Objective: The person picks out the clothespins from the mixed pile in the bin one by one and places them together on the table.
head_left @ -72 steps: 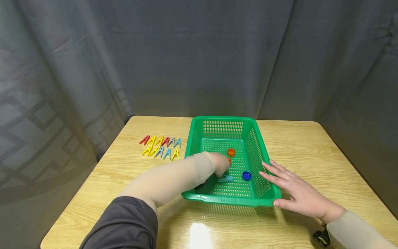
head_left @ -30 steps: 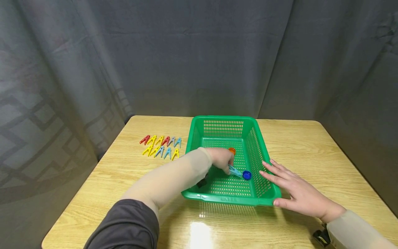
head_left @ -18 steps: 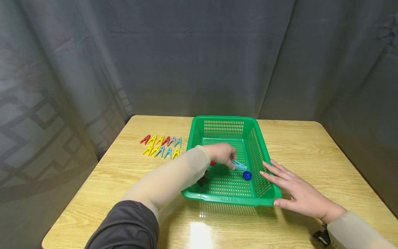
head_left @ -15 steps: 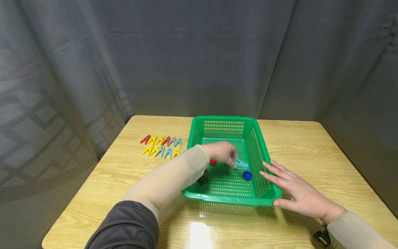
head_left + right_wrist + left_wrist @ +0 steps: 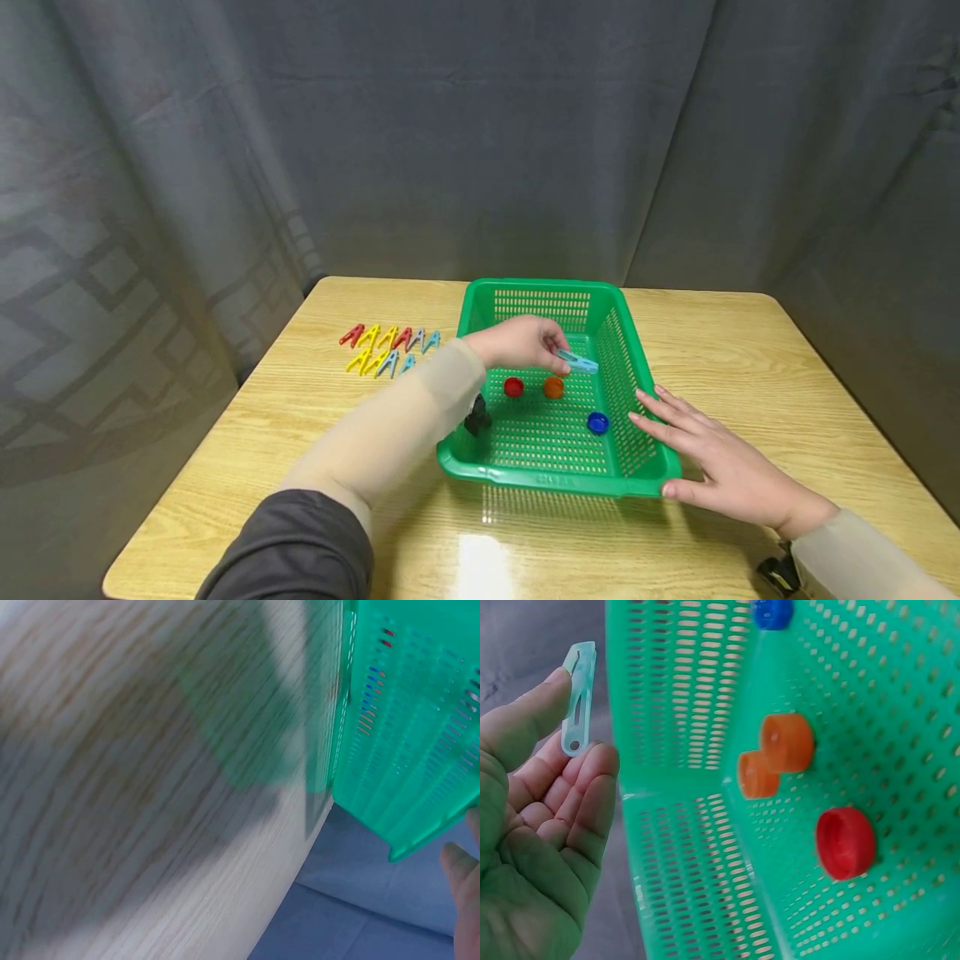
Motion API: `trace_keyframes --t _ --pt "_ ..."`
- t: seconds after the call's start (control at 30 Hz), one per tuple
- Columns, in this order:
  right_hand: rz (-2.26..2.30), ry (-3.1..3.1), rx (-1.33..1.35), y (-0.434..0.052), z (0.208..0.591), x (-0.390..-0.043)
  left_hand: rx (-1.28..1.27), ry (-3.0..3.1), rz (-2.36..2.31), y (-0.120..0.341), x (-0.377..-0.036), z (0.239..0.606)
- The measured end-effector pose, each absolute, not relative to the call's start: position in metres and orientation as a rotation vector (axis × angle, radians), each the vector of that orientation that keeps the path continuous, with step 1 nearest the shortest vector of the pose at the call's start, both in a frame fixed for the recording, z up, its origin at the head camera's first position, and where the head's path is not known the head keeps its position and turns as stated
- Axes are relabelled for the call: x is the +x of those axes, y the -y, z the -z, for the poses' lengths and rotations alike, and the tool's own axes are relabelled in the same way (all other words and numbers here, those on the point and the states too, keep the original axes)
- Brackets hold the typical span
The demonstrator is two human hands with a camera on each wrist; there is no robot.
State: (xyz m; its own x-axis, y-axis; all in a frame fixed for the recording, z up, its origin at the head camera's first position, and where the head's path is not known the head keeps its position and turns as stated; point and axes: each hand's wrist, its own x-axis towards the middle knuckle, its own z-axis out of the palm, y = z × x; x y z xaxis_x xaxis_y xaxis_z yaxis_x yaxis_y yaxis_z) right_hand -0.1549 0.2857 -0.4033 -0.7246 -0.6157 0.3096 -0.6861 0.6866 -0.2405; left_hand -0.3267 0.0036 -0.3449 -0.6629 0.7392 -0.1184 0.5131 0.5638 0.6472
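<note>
Grey curtains (image 5: 480,133) close off the space behind a light wood-grain table (image 5: 750,350), on which a green perforated basket (image 5: 543,479) stands. Left hand (image 5: 517,343) is raised above the basket interior, with its thumb and fingertips pinching one end of a light blue clothespin (image 5: 577,361); the free end of the clothespin projects away from the grip toward the basket's right wall. In the left wrist view the same clothespin (image 5: 578,697) lies between the thumb and the fingertips (image 5: 596,761), clear of the basket mesh. Directly below the grip, on the basket floor, sit a red cap (image 5: 513,387) and an orange cap (image 5: 553,387) side by side; the left wrist view shows a second orange cap (image 5: 756,774) touching the first. A blue cap (image 5: 597,423) lies on the floor farther from the grip, toward the near right corner of the basket. A small black item (image 5: 476,417) is visible under the left forearm at the basket's left wall; what it is cannot be determined. Right hand (image 5: 720,467) rests flat on the table with its fingers spread and straight, holding nothing, its fingertips against the outside of the basket's right wall and its thumb at the near right corner. Beyond the left forearm, outside the basket and well apart from the grip, a group of red, yellow and blue clothespins (image 5: 386,348) is laid out in two rows on the table.
</note>
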Motion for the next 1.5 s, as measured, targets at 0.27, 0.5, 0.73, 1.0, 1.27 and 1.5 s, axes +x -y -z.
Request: trace_keyframes --t 0.27,0.5,0.73,1.0,1.27,1.5 --pt "-0.500 2.691 1.050 -0.287 0.403 -0.155 1.026 -2.448 -0.969 0.016 -0.327 0.319" --pt "-0.485 2.685 1.046 -0.287 0.404 -0.155 0.989 -2.507 -1.078 0.038 -0.331 0.304" --pt "-0.494 2.685 1.049 -0.287 0.403 -0.154 0.916 -2.547 -1.162 0.066 -0.335 0.300" --pt "-0.492 2.686 1.048 -0.288 0.403 -0.155 0.805 -2.625 -1.188 0.092 -0.338 0.295" --pt "-0.484 2.689 1.046 -0.288 0.404 -0.154 0.740 -2.681 -1.217 0.116 -0.339 0.295" --pt "-0.491 2.688 1.046 -0.289 0.404 -0.155 0.636 -2.725 -1.259 0.145 -0.341 0.302"
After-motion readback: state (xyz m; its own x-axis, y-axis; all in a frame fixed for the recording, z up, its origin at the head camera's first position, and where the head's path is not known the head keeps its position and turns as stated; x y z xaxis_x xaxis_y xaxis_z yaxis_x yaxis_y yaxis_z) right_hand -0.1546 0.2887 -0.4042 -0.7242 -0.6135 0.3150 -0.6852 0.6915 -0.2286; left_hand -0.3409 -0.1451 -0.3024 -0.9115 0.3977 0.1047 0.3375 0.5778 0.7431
